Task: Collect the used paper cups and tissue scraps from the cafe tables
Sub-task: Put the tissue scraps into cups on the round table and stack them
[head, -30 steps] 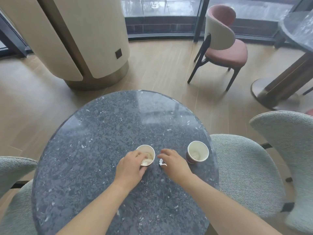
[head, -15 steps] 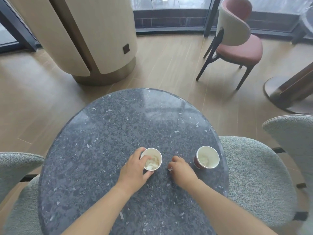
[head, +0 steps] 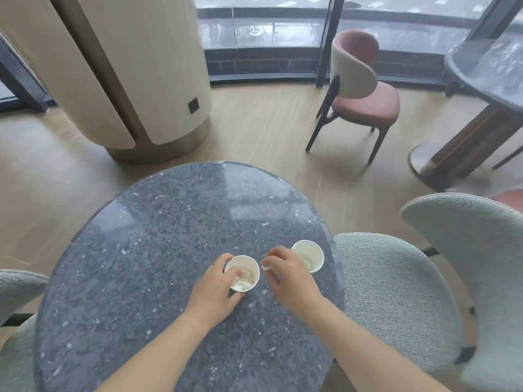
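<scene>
Your right hand [head: 285, 274], flat on the worktop [head: 158, 239] a second ago, is now raised with a tissue scrap [head: 266, 267] pinched; next is dropping it in. Your left hand [head: 216, 291] still grasps the cup [head: 242, 273] left of the scrap. The second cup [head: 310, 254], beyond, is partly hidden.

A round, dark grey speckled stone table [head: 158, 239] carries 2 white paper cups: one [head: 242, 273] near its middle, the other [head: 309, 255] by its right edge.
</scene>
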`<action>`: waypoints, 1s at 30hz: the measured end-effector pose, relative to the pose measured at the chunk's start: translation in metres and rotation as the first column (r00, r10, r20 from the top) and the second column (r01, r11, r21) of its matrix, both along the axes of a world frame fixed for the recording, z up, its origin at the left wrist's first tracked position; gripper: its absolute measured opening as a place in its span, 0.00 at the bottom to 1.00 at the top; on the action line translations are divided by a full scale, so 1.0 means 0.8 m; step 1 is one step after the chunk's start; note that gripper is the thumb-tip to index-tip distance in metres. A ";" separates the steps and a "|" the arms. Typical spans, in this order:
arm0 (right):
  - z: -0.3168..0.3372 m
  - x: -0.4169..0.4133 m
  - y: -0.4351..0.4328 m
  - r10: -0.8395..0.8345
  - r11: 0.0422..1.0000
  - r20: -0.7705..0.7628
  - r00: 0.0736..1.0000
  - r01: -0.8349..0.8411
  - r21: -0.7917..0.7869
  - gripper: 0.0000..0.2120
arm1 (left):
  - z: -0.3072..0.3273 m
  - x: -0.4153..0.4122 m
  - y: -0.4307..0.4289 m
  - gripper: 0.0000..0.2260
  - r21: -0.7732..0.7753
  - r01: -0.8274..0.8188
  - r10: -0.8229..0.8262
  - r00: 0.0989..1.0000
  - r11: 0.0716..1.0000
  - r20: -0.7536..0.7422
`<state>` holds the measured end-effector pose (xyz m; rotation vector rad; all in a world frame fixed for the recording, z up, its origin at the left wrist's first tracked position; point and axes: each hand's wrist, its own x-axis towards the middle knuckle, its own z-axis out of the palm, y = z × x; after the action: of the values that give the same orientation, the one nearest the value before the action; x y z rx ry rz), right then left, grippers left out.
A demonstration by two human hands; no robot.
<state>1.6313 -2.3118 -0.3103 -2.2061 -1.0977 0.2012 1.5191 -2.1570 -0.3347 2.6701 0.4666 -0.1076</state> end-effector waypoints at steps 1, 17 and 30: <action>0.006 0.004 -0.010 -0.019 1.000 0.007 1.000 0.019 0.014 0.06 | 0.001 0.002 -0.009 0.13 -0.010 0.012 -0.012 1.000 1.000 0.001; 0.003 0.048 -0.085 -0.170 0.970 -0.044 0.984 0.160 -0.182 0.13 | 0.005 0.011 -0.073 0.14 0.085 0.071 -0.060 0.991 0.994 -0.119; -0.029 0.039 -0.084 -0.033 0.922 0.026 0.999 0.040 -0.384 0.14 | 0.030 0.003 -0.080 0.09 0.113 0.119 -0.115 0.992 0.986 -0.046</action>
<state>1.6626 -2.3786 -0.3333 -2.5775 -1.0995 0.4111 1.5219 -2.2206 -0.3107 2.8133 0.3375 -0.1734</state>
